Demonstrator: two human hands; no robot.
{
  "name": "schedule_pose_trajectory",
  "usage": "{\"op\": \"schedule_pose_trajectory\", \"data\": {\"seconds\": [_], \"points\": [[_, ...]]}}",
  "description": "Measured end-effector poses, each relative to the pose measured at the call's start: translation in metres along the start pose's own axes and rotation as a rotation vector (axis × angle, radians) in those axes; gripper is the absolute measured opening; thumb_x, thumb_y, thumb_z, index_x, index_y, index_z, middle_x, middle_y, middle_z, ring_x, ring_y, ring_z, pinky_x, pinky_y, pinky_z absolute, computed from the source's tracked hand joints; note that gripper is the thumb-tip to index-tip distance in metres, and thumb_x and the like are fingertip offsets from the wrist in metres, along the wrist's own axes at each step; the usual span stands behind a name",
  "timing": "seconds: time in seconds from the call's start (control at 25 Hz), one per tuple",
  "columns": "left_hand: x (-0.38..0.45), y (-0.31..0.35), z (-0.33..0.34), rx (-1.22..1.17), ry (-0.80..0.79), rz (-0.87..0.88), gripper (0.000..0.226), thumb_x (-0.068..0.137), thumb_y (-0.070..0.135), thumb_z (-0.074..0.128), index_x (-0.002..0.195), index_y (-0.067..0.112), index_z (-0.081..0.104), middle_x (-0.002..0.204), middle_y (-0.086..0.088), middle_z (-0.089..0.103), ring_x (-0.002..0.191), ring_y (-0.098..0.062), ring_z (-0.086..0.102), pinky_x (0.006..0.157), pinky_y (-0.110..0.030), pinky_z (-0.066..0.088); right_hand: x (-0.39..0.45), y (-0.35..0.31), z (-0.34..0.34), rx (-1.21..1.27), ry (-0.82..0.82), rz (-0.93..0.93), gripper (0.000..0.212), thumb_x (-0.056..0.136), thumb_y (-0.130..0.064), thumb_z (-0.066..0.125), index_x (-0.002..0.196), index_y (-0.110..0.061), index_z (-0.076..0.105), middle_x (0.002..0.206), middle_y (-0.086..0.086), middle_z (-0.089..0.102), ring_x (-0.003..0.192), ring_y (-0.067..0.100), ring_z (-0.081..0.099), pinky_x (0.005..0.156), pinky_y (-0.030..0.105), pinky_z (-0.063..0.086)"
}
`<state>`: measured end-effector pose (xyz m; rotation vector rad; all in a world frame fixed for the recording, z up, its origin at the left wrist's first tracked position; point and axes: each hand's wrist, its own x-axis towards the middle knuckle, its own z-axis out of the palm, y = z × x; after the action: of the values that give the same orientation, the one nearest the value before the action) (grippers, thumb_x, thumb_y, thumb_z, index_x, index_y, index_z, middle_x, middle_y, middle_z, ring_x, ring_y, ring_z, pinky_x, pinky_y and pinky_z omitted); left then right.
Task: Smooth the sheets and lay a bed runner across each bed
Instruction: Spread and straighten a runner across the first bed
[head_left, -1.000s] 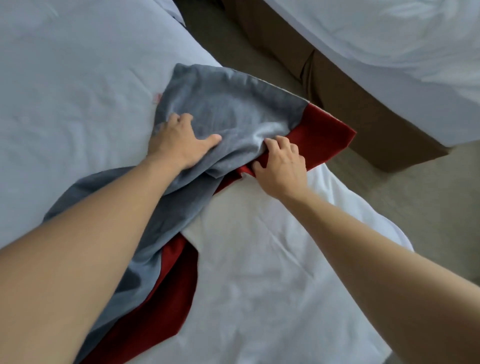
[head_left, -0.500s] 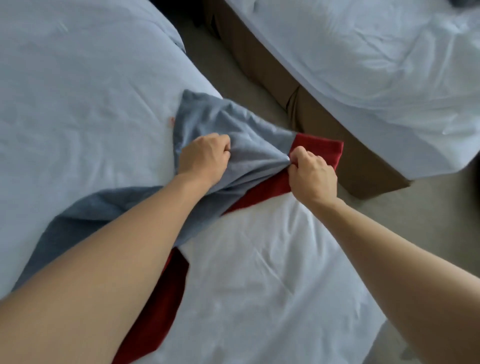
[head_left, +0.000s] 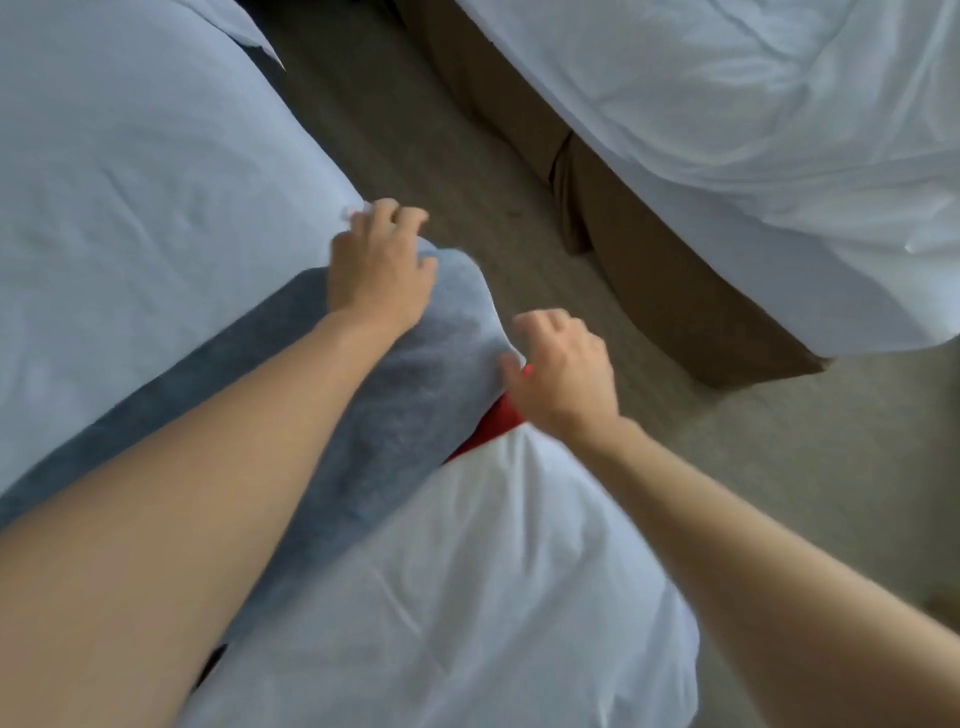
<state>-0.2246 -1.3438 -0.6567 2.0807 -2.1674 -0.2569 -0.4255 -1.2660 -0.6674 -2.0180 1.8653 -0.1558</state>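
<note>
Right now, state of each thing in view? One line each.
bed runner: draped across the near bed, grey side up, red underside showing at the edge, end hanging over the side
near bed: white sheet lightly creased
far bed: white sheet wrinkled, no runner in view
left hand: fingers curled over the runner's far edge
right hand: fingers curled at the runner's near edge; blurred
</note>
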Motion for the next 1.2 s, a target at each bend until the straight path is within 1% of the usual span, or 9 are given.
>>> {"op": "schedule_pose_trajectory", "data": {"seconds": [0.2,0.28,0.44,0.52,0.6,0.8,0.92,1.04,1.2], "points": [[-0.067,-0.091,-0.028,-0.081,-0.135,-0.632,0.061,0.086,0.058,0.050,0.121,0.008,0.058,0.126,-0.023,0.058,0.117,-0.042,0.052,0.099,-0.051,0.045,-0.034,-0.036,0.022,0.018,-0.101,-0.315,0.071,0.075,-0.058,0.067,0.132,-0.017,0.055,0.135,0.004,0.053,0.124,0.027,0.049,0.105,0.041,0.036],[-0.086,-0.097,-0.035,-0.150,-0.257,-0.675,0.052,0.083,0.057,0.057,0.113,0.015,0.060,0.118,-0.017,0.064,0.110,-0.039,0.058,0.090,-0.043,0.048,-0.027,-0.053,0.023,0.044,-0.062,-0.375,0.075,0.079,-0.054,0.066,0.140,-0.015,0.050,0.146,0.011,0.045,0.134,0.030,0.041,0.111,0.045,0.032],[-0.092,-0.097,-0.047,-0.274,-0.377,-0.586,0.030,0.085,0.049,0.059,0.095,0.021,0.060,0.096,-0.005,0.064,0.096,-0.033,0.062,0.074,-0.036,0.046,0.003,-0.113,0.025,0.106,-0.003,-0.520,0.047,0.093,-0.035,0.055,0.134,-0.013,0.055,0.143,0.010,0.051,0.133,0.029,0.046,0.111,0.048,0.034],[-0.094,-0.119,-0.056,-0.378,-0.363,-0.757,0.048,0.091,0.051,0.041,0.104,0.013,0.067,0.110,-0.013,0.067,0.103,-0.035,0.061,0.083,-0.038,0.047,0.020,-0.140,0.028,0.116,-0.002,-0.583,0.036,0.097,-0.027,0.049,0.129,-0.013,0.060,0.136,0.006,0.058,0.126,0.027,0.052,0.108,0.048,0.037],[-0.109,-0.148,-0.070,-0.276,-0.525,-0.852,0.050,0.092,0.048,0.041,0.111,0.009,0.067,0.119,-0.017,0.064,0.101,-0.033,0.060,0.087,-0.037,0.048,0.038,-0.163,0.035,0.050,-0.033,-0.675,0.028,0.096,-0.019,0.048,0.117,-0.014,0.066,0.121,0.004,0.065,0.113,0.028,0.060,0.102,0.044,0.039],[-0.147,-0.170,-0.085,-0.088,-1.038,-0.668,0.039,0.072,0.052,0.067,0.083,0.015,0.070,0.085,-0.004,0.070,0.077,-0.021,0.065,0.067,-0.029,0.049,0.061,-0.226,0.029,-0.310,-0.526,-0.793,0.038,0.089,-0.018,0.053,0.124,-0.029,0.063,0.128,-0.001,0.062,0.117,0.023,0.059,0.105,0.037,0.036],[-0.158,-0.166,-0.080,-0.161,-1.028,-0.546,0.027,0.069,0.042,0.070,0.075,0.016,0.073,0.073,-0.001,0.071,0.073,-0.020,0.067,0.065,-0.029,0.052,0.047,-0.251,0.023,-0.560,-0.697,-0.843,0.038,0.086,-0.023,0.055,0.122,-0.031,0.063,0.124,0.000,0.062,0.113,0.023,0.059,0.095,0.035,0.043],[-0.163,-0.178,-0.083,-0.282,-0.846,-0.537,0.006,0.077,0.031,0.070,0.076,0.027,0.074,0.080,0.004,0.073,0.077,-0.017,0.069,0.075,-0.035,0.059,0.033,-0.260,0.028,-0.510,-0.832,-0.769,0.022,0.083,-0.026,0.057,0.102,-0.034,0.063,0.111,-0.004,0.063,0.101,0.021,0.061,0.079,0.031,0.045],[-0.169,-0.185,-0.093,-0.269,-0.925,-0.499,0.018,0.075,0.041,0.074,0.081,0.024,0.074,0.074,0.006,0.074,0.077,-0.014,0.070,0.075,-0.032,0.056,0.029,-0.271,0.037,-0.414,-1.001,-0.639,0.014,0.087,-0.030,0.059,0.099,-0.026,0.065,0.108,-0.003,0.066,0.097,0.019,0.062,0.085,0.037,0.053]]}}
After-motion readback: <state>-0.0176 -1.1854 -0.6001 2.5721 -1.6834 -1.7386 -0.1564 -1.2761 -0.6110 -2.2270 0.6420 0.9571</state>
